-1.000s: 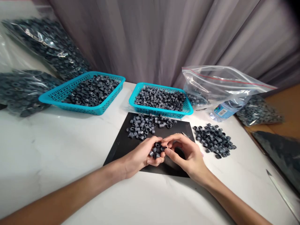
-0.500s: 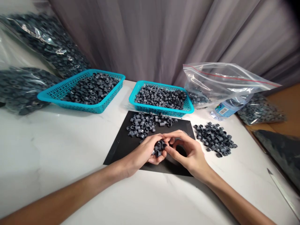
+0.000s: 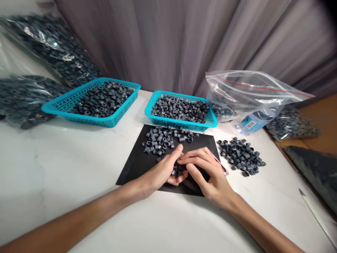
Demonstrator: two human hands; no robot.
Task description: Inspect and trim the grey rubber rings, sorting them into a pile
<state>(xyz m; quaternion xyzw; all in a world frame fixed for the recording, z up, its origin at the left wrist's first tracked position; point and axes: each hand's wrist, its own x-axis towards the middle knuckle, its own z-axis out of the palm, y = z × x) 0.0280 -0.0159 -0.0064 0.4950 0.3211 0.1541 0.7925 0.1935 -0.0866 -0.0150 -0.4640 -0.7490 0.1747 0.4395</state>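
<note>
My left hand [image 3: 168, 168] is cupped palm up above the black mat [image 3: 137, 163], with its fingers curled around several small dark grey plastic caps [image 3: 177, 171]. My right hand [image 3: 207, 168] reaches over it from the right. Its index and middle fingers stretch across the left palm at the caps, and its thumb stands a little apart. Whether a cap sits under those fingertips is hidden. Loose grey caps [image 3: 159, 140] lie on the far part of the mat. Beside my right hand, a slim pink item [image 3: 225, 170] shows at the mat's right edge.
Two turquoise baskets [image 3: 113, 121] [image 3: 181, 123] of caps stand behind the mat. A heap of caps [image 3: 240, 156] lies to the right, near a water bottle [image 3: 249, 123] and a clear zip bag [image 3: 244, 88]. Filled bags [image 3: 60, 49] lean at the left.
My right hand has rolled over the caps, its fingers straightening across the left palm from a rounder pinch. My left thumb has lifted. The pink item has come into sight.
</note>
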